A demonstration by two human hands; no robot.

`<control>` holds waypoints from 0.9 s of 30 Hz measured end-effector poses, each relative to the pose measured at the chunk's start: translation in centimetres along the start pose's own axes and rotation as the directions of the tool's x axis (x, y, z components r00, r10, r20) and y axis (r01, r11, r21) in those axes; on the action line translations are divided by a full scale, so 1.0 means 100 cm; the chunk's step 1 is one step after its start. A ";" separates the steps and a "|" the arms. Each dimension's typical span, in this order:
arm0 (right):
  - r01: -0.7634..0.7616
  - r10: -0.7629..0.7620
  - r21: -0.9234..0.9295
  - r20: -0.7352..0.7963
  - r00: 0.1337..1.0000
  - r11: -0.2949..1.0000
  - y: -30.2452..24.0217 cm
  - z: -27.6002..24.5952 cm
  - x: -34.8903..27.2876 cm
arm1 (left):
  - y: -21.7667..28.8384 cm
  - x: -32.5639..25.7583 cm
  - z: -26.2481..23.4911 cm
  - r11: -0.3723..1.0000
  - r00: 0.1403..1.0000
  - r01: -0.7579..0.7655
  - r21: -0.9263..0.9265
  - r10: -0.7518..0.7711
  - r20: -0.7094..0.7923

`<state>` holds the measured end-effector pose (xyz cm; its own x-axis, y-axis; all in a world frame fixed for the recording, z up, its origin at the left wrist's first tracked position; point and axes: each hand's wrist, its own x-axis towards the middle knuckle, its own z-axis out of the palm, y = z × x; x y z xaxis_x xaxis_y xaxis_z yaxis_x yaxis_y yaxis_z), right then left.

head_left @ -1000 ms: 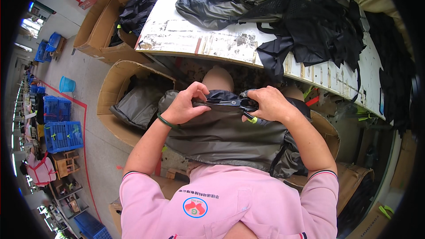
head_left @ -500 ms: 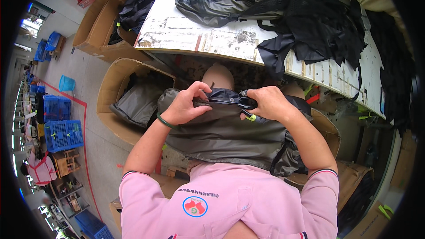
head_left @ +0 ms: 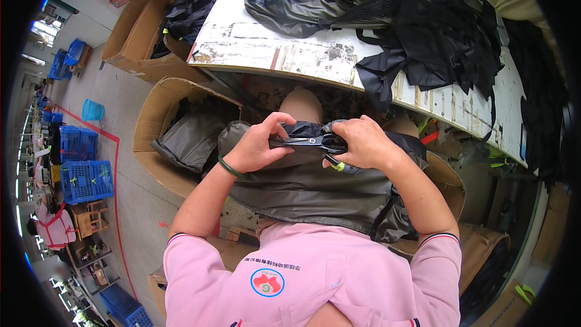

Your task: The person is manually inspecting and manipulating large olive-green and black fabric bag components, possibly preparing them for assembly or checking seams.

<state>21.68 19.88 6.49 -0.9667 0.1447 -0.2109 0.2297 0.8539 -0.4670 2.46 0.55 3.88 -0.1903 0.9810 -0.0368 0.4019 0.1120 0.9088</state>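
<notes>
A dark grey bag of shiny fabric lies across my lap. My right hand has its fingers closed round the black handles of a pair of scissors, whose blades point left along the bag's dark top edge. My left hand pinches the edge of the bag near the blade tips, thumb below and forefinger above. Beneath my right hand, a yellow-green tab sticks out. What lies between my left fingertips is mostly hidden.
Beyond my knees stands a worn white table with black and grey fabric pieces heaped on it. An open cardboard box at my left holds more grey bags. Blue crates stand on the floor farther left.
The scissors have turned and shifted slightly left, so their blades show more clearly and reach closer to my left fingers. Both hands keep their hold.
</notes>
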 end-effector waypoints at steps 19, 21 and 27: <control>-0.029 0.058 0.196 -0.144 0.988 0.980 0.026 0.046 -0.026 | -0.018 -0.005 -0.049 0.911 0.994 0.056 0.409 -0.011 -0.113; -0.104 0.135 0.253 -0.110 0.985 0.962 0.027 0.047 -0.031 | -0.057 -0.021 -0.068 0.927 0.984 0.099 0.361 -0.038 -0.171; -0.164 0.210 0.336 -0.106 0.972 0.927 0.028 0.042 -0.033 | -0.044 -0.039 -0.064 0.814 0.957 0.254 -0.523 -0.289 0.014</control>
<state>26.02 19.66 2.27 -0.9034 0.3728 -0.2119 0.4090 0.6002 -0.6874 -4.25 -4.82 2.70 -0.2856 0.9089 -0.3040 -0.1898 0.2573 0.9475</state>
